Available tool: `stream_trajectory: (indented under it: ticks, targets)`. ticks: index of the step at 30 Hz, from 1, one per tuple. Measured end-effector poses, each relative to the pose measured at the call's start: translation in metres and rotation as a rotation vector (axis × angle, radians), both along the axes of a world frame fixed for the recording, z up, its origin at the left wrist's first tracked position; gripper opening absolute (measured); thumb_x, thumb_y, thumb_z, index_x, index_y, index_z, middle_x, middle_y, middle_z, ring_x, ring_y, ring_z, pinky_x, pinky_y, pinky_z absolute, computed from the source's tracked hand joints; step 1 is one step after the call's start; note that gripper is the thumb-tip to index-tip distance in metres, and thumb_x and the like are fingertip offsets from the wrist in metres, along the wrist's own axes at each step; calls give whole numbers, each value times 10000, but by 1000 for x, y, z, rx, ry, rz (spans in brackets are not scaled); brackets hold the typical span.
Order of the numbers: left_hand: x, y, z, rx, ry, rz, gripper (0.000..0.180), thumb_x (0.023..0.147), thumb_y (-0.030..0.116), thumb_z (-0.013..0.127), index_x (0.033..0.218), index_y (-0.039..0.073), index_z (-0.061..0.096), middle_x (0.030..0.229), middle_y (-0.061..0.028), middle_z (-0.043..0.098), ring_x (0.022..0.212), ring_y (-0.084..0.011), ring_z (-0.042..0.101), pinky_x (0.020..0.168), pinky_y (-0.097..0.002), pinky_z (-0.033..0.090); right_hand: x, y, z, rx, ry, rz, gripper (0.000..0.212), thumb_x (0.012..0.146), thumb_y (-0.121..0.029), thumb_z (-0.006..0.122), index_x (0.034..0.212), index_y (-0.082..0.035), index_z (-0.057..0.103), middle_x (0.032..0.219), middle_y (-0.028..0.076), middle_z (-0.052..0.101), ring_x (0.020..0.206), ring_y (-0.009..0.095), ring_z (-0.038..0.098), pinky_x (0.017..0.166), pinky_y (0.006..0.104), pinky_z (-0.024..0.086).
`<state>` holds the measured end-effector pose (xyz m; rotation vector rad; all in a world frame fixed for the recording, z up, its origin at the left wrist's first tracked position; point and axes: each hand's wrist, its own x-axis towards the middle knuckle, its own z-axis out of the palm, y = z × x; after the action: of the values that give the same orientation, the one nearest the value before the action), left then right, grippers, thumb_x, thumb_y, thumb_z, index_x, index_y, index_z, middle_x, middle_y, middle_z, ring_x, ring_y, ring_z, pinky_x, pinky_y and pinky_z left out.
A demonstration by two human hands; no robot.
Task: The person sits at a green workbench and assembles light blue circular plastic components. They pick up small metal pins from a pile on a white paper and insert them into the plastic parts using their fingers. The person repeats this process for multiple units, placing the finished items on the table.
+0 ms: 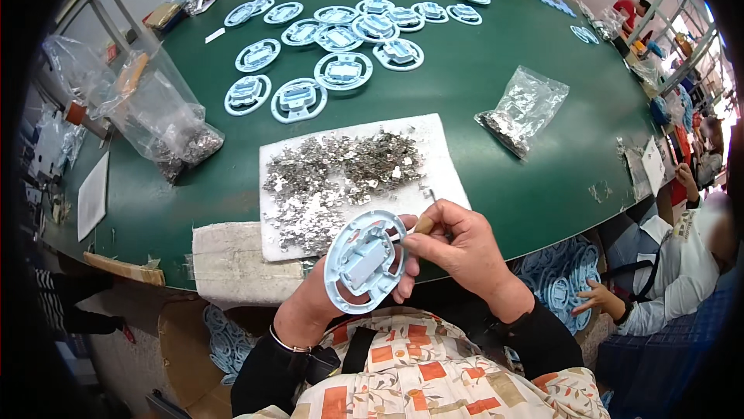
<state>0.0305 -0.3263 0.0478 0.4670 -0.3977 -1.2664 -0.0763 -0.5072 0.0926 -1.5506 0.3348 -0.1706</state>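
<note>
A light blue oval plastic part (366,262), with a raised block in its middle, is gripped in my left hand (314,299). My left fingers wrap behind it and show past its right rim. At that rim my right hand (463,247) is closed in a pinch, thumb against forefinger. Tan wrapping covers one of its fingertips. Whatever the pinch holds is too small or hidden to make out. Just beyond both hands lies a white foam board (436,144), spread with a heap of small silvery metal pieces (341,179).
Several matching blue parts (343,72) lie across the green table (542,55). Plastic bags of metal pieces stand left (182,136) and lie right (519,113). A cloth-covered pad (232,264) sits at the near edge. Boxes of blue parts flank me; a co-worker (666,264) sits at right.
</note>
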Motion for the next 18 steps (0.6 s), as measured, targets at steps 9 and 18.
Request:
stream_trajectory:
  ticks: [9,18]
  targets:
    - [21,80,3,-198,317,98,818,975,554,541,1525,-36,405,1127,-410,603,835,-462,695,674,-491,582,-23,-29,-35,-281,-97,-182,248,1074,-164,534,923,-4,648,679,-92,451,603,-2,355,534,200,269]
    - [1,341,-24,122,113,824,699,991,421,595,1544,32,414,1227,-298,602,942,-379,669,770,-475,590,-35,-65,-82,-173,-197,-231,287,1113,-263,500,977,-33,606,675,-68,432,548,-6,321,476,202,229]
